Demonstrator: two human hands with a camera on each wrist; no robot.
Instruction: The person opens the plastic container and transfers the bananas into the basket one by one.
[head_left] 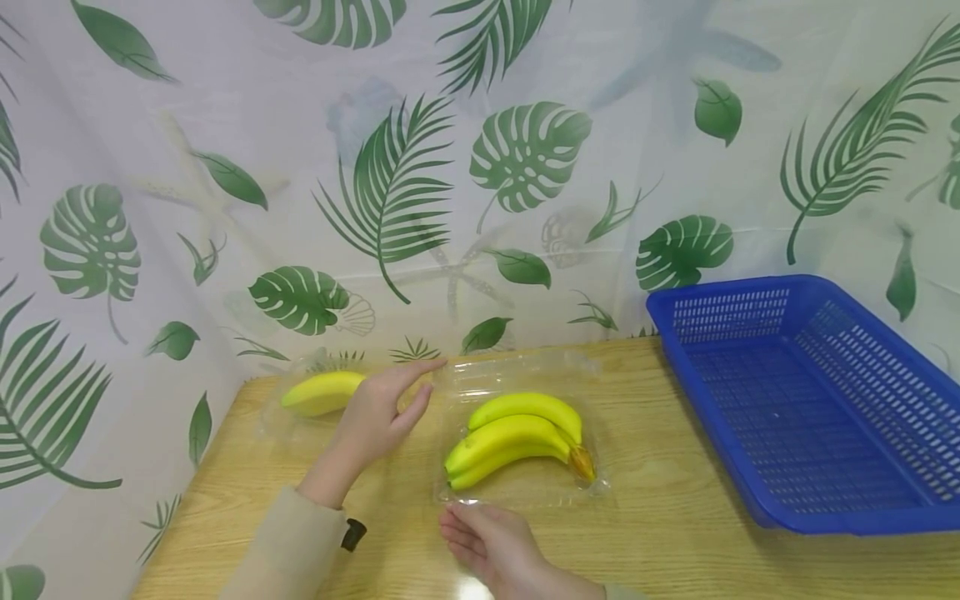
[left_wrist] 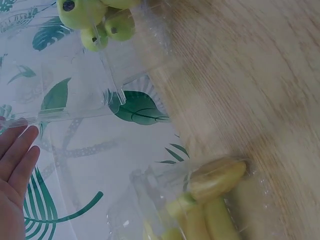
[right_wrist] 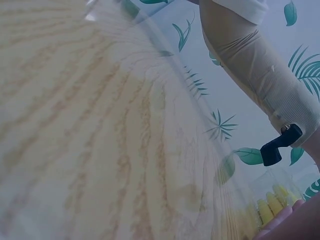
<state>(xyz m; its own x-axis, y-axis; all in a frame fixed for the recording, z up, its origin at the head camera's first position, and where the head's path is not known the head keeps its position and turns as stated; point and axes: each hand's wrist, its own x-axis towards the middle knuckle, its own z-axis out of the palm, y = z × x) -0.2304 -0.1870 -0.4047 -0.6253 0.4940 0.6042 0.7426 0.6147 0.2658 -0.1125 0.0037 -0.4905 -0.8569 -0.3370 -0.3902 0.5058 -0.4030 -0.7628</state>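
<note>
Yellow bananas [head_left: 517, 446] lie in a clear plastic clamshell box [head_left: 525, 500] on the wooden table, their brown stem end toward the right. Its transparent lid [head_left: 510, 375] rises at the back; in the left wrist view the lid [left_wrist: 75, 95] shows beside the green banana tips [left_wrist: 80, 12]. My left hand [head_left: 378, 408] reaches to the lid's left edge, index finger extended and fingertips at the plastic. Thumb forward and fingers loosely bent, my right hand [head_left: 498, 546] rests by the box's front left corner, thumb tip right at the rim.
Another clear plastic package [head_left: 273, 417] with yellow bananas [head_left: 322, 392] sits at the back left, partly behind the left hand. A blue slotted basket [head_left: 720, 425] stands on the right. Leaf-printed cloth [head_left: 525, 208] hangs behind the wooden table [head_left: 660, 517].
</note>
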